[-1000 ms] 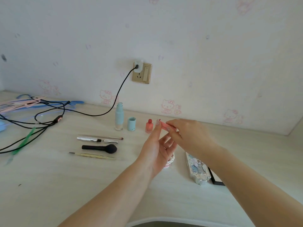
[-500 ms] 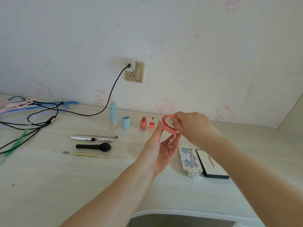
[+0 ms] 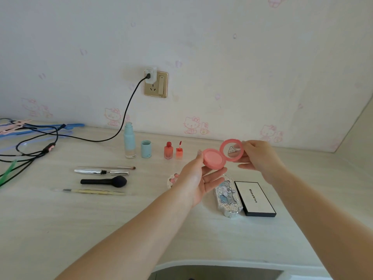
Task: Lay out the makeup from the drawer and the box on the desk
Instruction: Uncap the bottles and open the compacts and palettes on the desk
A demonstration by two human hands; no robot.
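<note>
Desk: pale wood-grain desk (image 3: pixel 60 229), makeup already laid out along it.
Compact: round pink plastic blush compact (image 3: pixel 214 159), hinged open, held above the desk.
Left hand (image 3: pixel 198 181): fingertips pinch the pan.
Right hand (image 3: pixel 260 156): pinches the lid; hinge axis between grips.

— What sort of place are we looking at?

— A home bedroom, at a desk (image 3: pixel 60 229) someone is using as a dressing table. Pale wallpaper (image 3: pixel 222 47) with pink cartoon cats is covering the wall.

— What else is pointing to a home?

— A charger (image 3: pixel 151 74) is sitting in a gold wall socket (image 3: pixel 155 84), its black cable (image 3: pixel 125 118) trailing across the top. Plastic clothes hangers (image 3: pixel 40 128) are lying at the far left. Makeup is standing and lying about: a blue bottle (image 3: pixel 129 143), brushes (image 3: pixel 104 181), two palettes (image 3: pixel 255 198).
</note>
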